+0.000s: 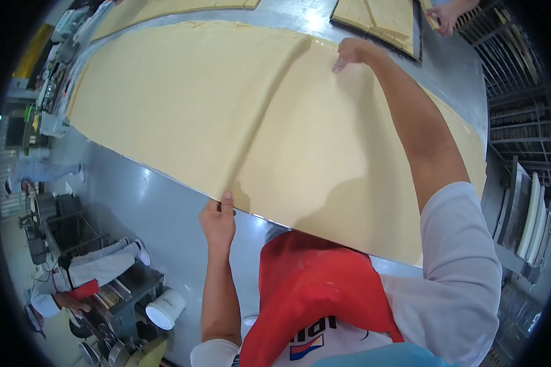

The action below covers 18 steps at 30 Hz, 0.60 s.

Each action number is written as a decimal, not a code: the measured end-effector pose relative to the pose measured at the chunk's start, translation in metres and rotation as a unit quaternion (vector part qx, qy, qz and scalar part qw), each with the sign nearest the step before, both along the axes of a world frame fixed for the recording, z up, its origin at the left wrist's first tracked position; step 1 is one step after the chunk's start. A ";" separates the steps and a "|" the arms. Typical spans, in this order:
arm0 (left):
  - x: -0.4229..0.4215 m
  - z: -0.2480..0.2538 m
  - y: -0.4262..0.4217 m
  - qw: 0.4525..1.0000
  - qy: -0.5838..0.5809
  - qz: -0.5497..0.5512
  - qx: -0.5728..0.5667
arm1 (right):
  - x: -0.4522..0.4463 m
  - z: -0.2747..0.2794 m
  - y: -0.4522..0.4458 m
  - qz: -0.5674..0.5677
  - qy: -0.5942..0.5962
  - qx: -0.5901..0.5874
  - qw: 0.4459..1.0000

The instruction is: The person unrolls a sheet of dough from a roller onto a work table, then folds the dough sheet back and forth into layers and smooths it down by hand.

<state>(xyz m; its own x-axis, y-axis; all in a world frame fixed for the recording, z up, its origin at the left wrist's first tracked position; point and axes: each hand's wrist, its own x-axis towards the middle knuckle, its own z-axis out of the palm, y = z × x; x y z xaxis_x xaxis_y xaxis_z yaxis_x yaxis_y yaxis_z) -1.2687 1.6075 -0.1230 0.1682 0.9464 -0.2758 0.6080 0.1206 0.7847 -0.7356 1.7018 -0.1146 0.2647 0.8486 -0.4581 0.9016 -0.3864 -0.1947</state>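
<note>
A large sheet of pale yellow dough lies across the metal table, with a raised fold running from its far edge down to its near edge. At the near edge, beside the lower end of the fold, my left hand grips the dough's border, thumb on top and fingers underneath. My right hand is at the far edge, right of the fold's upper end, its thumb over the dough and its other fingers curled at the border. Shadows of my arm and head fall on the sheet.
Cut dough pieces lie on a dark tray at the far side. Another person's hand is near it at top right. Racks stand at right. At lower left are a person in white and a white bucket.
</note>
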 end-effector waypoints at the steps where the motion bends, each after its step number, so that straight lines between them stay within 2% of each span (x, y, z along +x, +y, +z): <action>1: 0.002 -0.001 -0.003 1.000 0.002 0.004 0.002 | -0.001 -0.002 0.003 0.028 -0.023 -0.010 0.999; 2: 0.004 -0.002 -0.007 0.995 -0.071 0.046 -0.051 | -0.002 -0.005 0.004 0.031 -0.021 -0.009 0.999; 3: 0.006 -0.004 -0.010 0.980 -0.144 0.086 -0.103 | -0.002 -0.007 0.006 0.099 -0.041 0.005 0.994; 5: 0.015 -0.003 -0.017 0.977 -0.152 0.104 -0.109 | -0.006 -0.014 0.002 0.165 -0.064 0.019 0.984; 7: 0.022 -0.004 -0.020 0.973 -0.163 0.117 -0.117 | -0.021 -0.028 -0.012 0.073 -0.069 0.181 0.978; 9: 0.023 -0.005 -0.021 0.979 -0.150 0.101 -0.094 | -0.086 0.001 -0.041 -0.039 -0.125 0.099 0.986; 11: 0.026 -0.006 -0.023 0.980 -0.151 0.095 -0.086 | -0.140 -0.004 -0.070 -0.054 -0.214 0.132 0.966; 12: 0.026 -0.005 -0.025 0.982 -0.145 0.093 -0.079 | -0.150 -0.019 -0.080 -0.057 -0.215 0.132 0.966; 14: 0.026 -0.003 -0.025 0.982 -0.150 0.087 -0.080 | -0.161 -0.053 -0.090 -0.075 -0.274 0.342 0.896; 18: 0.025 0.002 -0.024 0.984 -0.126 0.076 -0.098 | -0.147 -0.046 -0.083 -0.076 -0.261 0.344 0.899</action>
<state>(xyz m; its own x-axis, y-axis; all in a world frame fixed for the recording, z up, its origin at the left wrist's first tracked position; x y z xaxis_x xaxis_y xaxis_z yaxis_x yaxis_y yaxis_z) -1.2435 1.5837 -0.1212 0.1151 0.8987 -0.4233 0.3609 0.3592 0.8607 -0.8829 1.6185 -0.1610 0.4277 0.8200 0.3803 0.8867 -0.4624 -0.0002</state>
